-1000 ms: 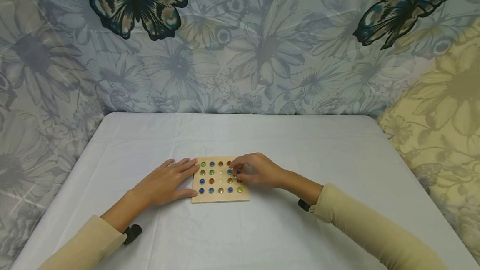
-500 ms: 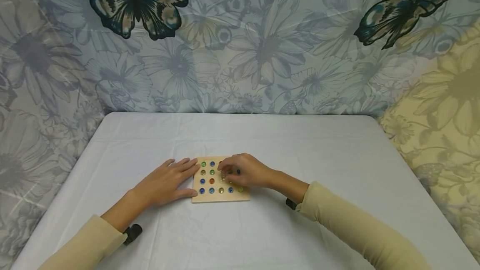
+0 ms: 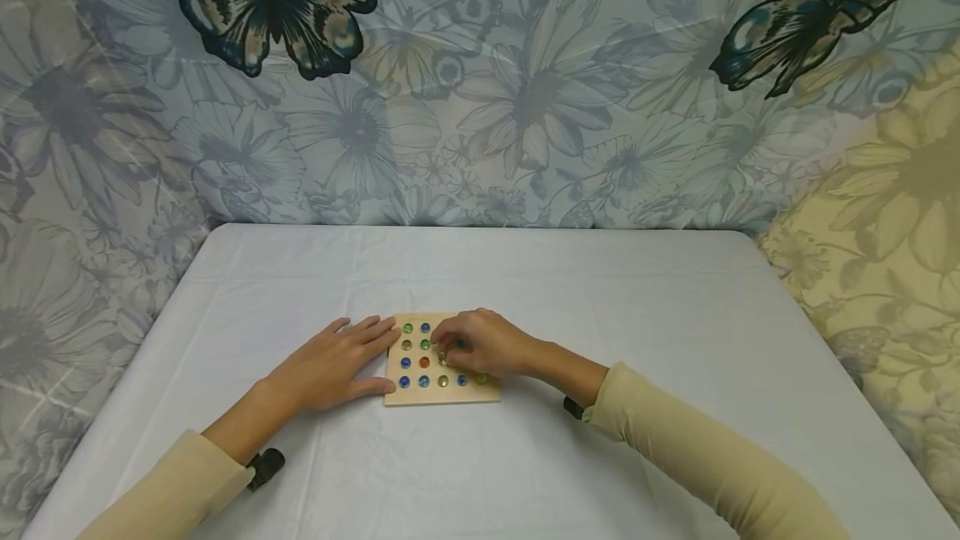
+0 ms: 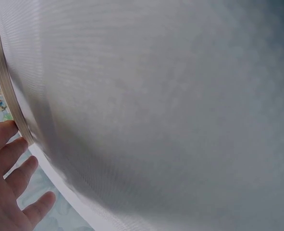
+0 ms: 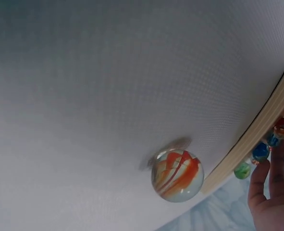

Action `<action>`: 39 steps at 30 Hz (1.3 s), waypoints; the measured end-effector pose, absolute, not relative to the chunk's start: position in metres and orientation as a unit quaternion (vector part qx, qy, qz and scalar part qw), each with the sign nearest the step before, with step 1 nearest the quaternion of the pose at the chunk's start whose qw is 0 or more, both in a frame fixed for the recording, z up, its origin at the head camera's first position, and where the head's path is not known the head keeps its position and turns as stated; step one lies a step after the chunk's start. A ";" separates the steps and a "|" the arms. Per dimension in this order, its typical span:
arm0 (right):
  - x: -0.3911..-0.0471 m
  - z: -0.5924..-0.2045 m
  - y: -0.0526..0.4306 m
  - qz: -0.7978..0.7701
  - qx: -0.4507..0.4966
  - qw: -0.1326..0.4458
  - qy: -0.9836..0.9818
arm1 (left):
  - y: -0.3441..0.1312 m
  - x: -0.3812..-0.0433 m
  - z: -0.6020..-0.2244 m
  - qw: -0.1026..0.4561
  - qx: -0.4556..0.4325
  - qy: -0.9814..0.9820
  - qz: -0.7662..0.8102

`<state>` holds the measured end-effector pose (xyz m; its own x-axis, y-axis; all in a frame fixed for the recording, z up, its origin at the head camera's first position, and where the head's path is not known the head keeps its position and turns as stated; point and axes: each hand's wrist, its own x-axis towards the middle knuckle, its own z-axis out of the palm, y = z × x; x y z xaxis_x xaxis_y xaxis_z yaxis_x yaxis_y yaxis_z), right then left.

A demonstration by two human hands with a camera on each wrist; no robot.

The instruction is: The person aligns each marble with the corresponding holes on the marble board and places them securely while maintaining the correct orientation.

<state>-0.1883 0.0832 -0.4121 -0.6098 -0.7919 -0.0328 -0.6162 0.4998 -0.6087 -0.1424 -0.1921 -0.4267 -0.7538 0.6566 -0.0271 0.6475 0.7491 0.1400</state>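
A flat wooden board (image 3: 442,400) with rows of glass marbles in its holes lies on the white table. My left hand (image 3: 330,365) rests against its left edge with fingers spread; in the left wrist view the fingertips (image 4: 19,144) touch the board's edge. Over the right part of the board, my right hand (image 3: 487,344) pinches a clear marble (image 3: 442,359) between thumb and fingers at the middle column. That hand hides much of the board's right side. A loose marble with orange swirls (image 5: 178,175) sits on the cloth beside the board in the right wrist view.
White cloth covers the table (image 3: 600,290). Behind it hangs a fabric backdrop (image 3: 480,107) with flowers and butterflies. Black wrist cameras are strapped at both cuffs, the left one (image 3: 266,468) showing more fully.
The right hand has moved left from the board's right columns to the middle column, pinching a marble. The left hand and the board look nearly unmoved.
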 end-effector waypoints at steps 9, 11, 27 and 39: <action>-0.188 -0.409 0.086 -0.278 -0.405 0.146 0.859 | -0.192 -0.142 -0.426 0.037 0.349 0.934 0.062; -0.188 -0.406 0.091 -0.282 -0.402 0.139 0.860 | -0.192 -0.142 -0.427 0.035 0.349 0.934 0.062; -0.183 -0.401 0.161 -0.292 -0.383 0.121 0.868 | -0.192 -0.141 -0.426 0.026 0.356 0.932 0.062; -0.175 -0.414 0.206 -0.295 -0.370 0.110 0.874 | -0.192 -0.141 -0.427 0.026 0.355 0.932 0.062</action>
<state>-0.1745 0.2061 -0.4143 -0.7020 -0.7118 0.0257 -0.5816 0.5520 -0.5976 -0.1413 -0.1921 -0.4269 -0.7464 0.6655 -0.0043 0.6591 0.7400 0.1343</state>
